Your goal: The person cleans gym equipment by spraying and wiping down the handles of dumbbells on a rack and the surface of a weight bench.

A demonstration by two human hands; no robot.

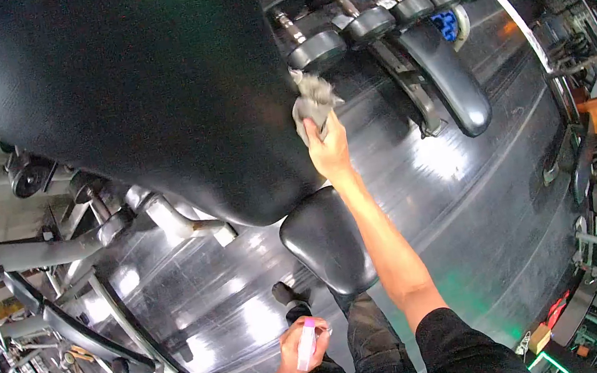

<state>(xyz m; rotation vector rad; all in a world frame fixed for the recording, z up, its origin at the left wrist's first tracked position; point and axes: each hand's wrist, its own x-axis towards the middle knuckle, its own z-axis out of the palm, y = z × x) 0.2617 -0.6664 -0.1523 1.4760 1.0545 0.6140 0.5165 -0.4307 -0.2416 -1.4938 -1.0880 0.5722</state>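
Observation:
My right hand (330, 152) is closed round a crumpled grey cloth (309, 111), at the right edge of a large black padded backrest (146, 93). Whether the cloth presses on the pad's side cannot be made out. Below the backrest is the smaller black seat pad (328, 240) of the same bench, under my right forearm. Low and near my body, my left hand (292, 353) grips a whitish, pink-topped bottle (306, 343). Part of the bottle is hidden by my fingers.
Several black dumbbells (374, 21) sit on a rack beyond the bench. Another padded bench (453, 82) stands to the right. Metal-framed gym machines (95, 325) fill the left side. My legs (375, 337) are on the glossy dark floor (465, 215).

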